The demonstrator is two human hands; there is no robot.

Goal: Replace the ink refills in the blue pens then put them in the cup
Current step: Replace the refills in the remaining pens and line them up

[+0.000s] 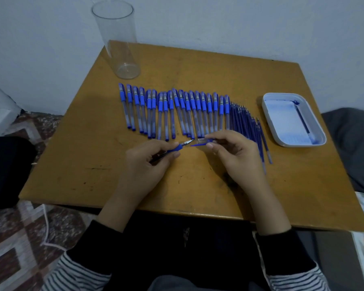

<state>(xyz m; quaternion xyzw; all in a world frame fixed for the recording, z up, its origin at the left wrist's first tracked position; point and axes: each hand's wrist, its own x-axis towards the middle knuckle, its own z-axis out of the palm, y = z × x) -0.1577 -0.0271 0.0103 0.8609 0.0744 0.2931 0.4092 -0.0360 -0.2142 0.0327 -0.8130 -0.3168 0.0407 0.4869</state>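
My left hand (144, 164) grips an uncapped blue pen (178, 147) by its blue grip, its metal tip pointing right. My right hand (233, 154) pinches the pen's clear cap (202, 142), whose blue clip points toward that tip; the two parts are a little apart. Behind my hands lies a row of several capped blue pens (172, 111). Right of that row lie several bare blue refills (250, 127). A tall clear cup (119, 39) stands upright at the table's far left corner.
A white tray (269, 114) with ink-stained paper and one used refill (303, 120) sits at the right of the brown table (93, 143). A patterned rug lies on the floor at the left, a grey cushion at the right.
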